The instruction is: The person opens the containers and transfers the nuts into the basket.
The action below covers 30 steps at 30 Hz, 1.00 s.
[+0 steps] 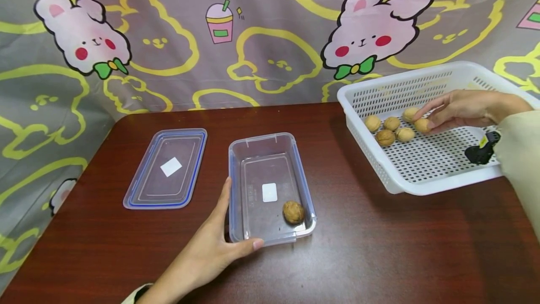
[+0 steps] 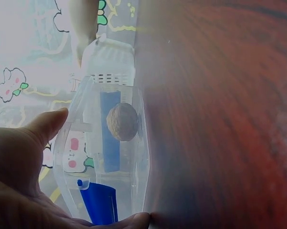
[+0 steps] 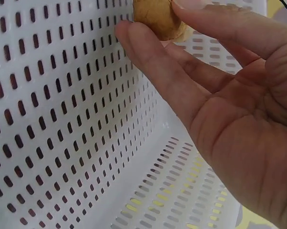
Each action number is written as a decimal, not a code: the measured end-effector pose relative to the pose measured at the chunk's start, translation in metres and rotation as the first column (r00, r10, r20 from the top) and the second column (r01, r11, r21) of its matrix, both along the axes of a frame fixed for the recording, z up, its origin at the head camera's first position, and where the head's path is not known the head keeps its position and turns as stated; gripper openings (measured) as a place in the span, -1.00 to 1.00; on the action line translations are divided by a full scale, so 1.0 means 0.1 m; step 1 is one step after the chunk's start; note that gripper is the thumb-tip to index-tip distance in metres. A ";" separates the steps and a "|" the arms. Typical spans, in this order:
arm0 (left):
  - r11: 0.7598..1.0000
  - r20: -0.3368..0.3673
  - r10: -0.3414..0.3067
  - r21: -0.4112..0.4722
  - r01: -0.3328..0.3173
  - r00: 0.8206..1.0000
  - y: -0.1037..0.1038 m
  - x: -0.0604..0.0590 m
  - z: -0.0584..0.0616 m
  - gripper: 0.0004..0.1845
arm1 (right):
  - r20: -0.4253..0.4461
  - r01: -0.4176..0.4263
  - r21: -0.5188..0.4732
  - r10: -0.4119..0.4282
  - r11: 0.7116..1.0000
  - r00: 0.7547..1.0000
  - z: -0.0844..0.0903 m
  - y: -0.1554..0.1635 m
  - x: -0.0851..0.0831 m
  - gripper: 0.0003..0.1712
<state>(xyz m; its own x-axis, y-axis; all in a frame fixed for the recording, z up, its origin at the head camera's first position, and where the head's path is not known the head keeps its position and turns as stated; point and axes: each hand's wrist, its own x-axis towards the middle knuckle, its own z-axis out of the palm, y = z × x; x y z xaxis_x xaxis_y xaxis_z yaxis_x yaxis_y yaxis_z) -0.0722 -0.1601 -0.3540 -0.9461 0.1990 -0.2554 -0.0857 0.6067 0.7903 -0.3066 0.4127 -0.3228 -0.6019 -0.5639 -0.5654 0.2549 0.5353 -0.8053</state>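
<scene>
A clear plastic food container (image 1: 270,163) with blue-tinted sides stands in the middle of the table, one walnut (image 1: 293,212) inside near its front right corner. My left hand (image 1: 213,243) grips its front left corner, thumb along the front rim and fingers on the left side. On the right, my right hand (image 1: 460,109) reaches into a white perforated basket (image 1: 396,182). In the right wrist view, thumb and fingertips pinch a walnut (image 3: 158,16) low over the basket floor. Several other walnuts (image 1: 386,137) lie grouped to the left of that hand.
A clear lid (image 1: 170,186) with a blue seal and a white label lies flat on the dark wooden table (image 1: 358,247), left of the container. Behind the table hangs a curtain (image 1: 270,60) with rabbit prints. A small black device (image 1: 481,151) shows at the right wrist.
</scene>
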 end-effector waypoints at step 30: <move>1.000 -0.017 -0.007 0.013 0.007 1.000 -0.02 0.00 -0.01 0.44 | -0.101 0.186 0.326 -0.161 0.927 0.982 0.06 -0.24 0.08 -0.62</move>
<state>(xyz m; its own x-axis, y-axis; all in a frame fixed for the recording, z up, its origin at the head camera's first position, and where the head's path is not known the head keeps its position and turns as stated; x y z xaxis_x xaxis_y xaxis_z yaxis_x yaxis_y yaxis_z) -0.0717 -0.1616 -0.3549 -0.9489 0.2090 -0.2362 -0.0674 0.5972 0.7993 -0.2989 0.3883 -0.3172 -0.7189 -0.2339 -0.6546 0.3165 0.7282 -0.6079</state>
